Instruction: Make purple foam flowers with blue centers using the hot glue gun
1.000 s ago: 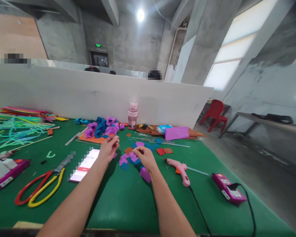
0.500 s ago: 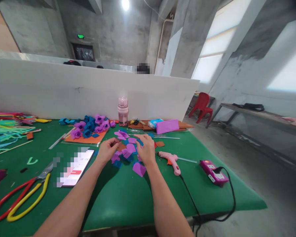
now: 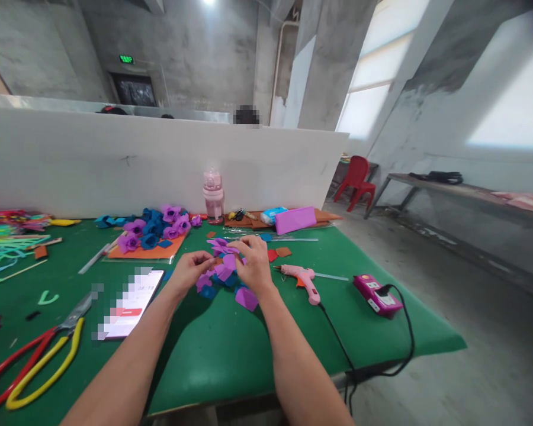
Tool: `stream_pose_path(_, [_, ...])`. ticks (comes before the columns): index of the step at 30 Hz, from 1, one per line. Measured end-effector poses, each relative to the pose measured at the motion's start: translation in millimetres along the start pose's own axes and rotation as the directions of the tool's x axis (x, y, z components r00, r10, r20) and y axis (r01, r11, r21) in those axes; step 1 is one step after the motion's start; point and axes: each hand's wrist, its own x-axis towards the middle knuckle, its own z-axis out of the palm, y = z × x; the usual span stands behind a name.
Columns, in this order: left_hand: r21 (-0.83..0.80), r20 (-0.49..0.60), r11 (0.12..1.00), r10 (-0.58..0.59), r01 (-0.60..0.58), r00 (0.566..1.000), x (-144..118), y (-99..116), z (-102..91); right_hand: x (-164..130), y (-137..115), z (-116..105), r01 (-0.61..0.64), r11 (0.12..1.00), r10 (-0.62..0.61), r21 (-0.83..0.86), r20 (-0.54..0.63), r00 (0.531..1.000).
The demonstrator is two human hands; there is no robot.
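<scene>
Purple and blue cut pieces (image 3: 224,270) lie in a loose heap on the green table (image 3: 213,361), left of the pink glue gun (image 3: 298,271), with both hands at them. The left hand (image 3: 198,267), on the side of the heap farther from the glue gun, has its thumb and fingertips drawn close together; I cannot tell whether anything is pinched between them. The right hand (image 3: 254,263) is between the heap and the glue gun, fingers bent forward and thumb lowered by the purple pieces — whether it grips one, I cannot tell.

The glue gun lies on its side, a clear glue stick (image 3: 331,276) jutting from its rear and a black cord (image 3: 335,331) running from its handle over the table's near edge. Just beyond its nozzle are a red piece (image 3: 272,255) and a brown piece (image 3: 284,252). Right of the glue gun is a magenta power strip (image 3: 377,296); beyond it, a purple bundle (image 3: 295,220). Farther back and left of the glue gun stands a pink bottle (image 3: 214,198) — then, more to the left, purple and blue flowers (image 3: 151,228) on an orange sheet (image 3: 160,252). Well left of it lie a lit phone (image 3: 135,305) and scissors (image 3: 71,321).
</scene>
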Motion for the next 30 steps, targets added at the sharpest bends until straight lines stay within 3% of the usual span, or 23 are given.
stream_pose_path(19, [0.044, 0.087, 0.999, -0.027, 0.023, 0.996, -1.4, 0.9, 2.7, -1.3, -1.5, 2.9, 0.006, 1.000, -0.007, -0.023, -0.022, 1.000])
stream_pose_path(30, [0.148, 0.119, 0.989, -0.027, 0.009, 0.993, -2.6, 2.5, 1.8, -1.1, -0.1, 3.1, 0.042, 0.999, -0.043, -0.013, -0.050, 0.998])
